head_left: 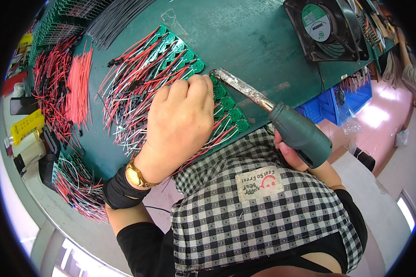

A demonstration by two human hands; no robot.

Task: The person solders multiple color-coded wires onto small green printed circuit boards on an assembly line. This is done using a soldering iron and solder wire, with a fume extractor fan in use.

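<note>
My left hand [182,111] is closed with curled fingers over the wired edge of a row of green circuit boards [227,104]. Whatever its fingertips pinch is hidden beneath them. In my right hand [291,157] lies a hot-air gun [300,134] with a thick green handle and a long scorched metal barrel. Its dark tip reaches the boards just beside my left fingers. Another row of round green boards [187,56] lies beyond. Red, white and black wires [134,87] fan out from the boards to the left.
Bundles of red tubing [80,87] and red-black wires [53,87] lie at the left of the green table [245,27]. Dark thin strands [118,21] lie at the back. A black fan [328,30] stands far right, above a blue bin [326,104]. More wired boards [78,189] sit lower left.
</note>
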